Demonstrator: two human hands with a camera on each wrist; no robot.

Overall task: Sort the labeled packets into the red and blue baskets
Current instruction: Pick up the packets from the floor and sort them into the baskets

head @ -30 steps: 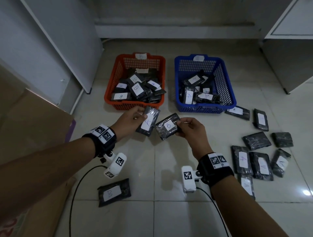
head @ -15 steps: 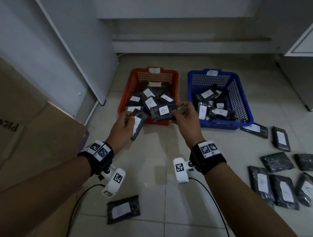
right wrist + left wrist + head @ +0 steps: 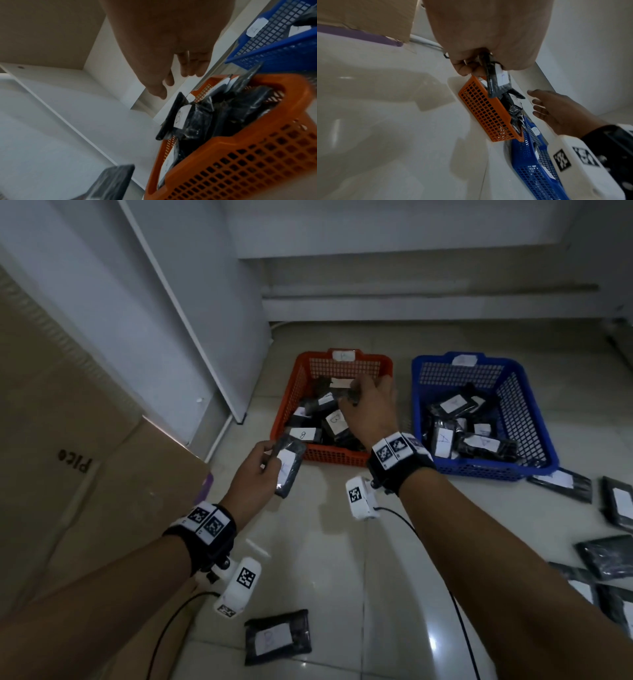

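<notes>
Just short of the red plastic mesh basket, the left hand pinches a black foil packet with a white label, fingers curled on its edge. Over that basket the right hand hangs with fingers spread and holding nothing, above the black packets piled inside. Beside it stands the blue plastic mesh basket, and loose packets lie on the tiled floor.
</notes>
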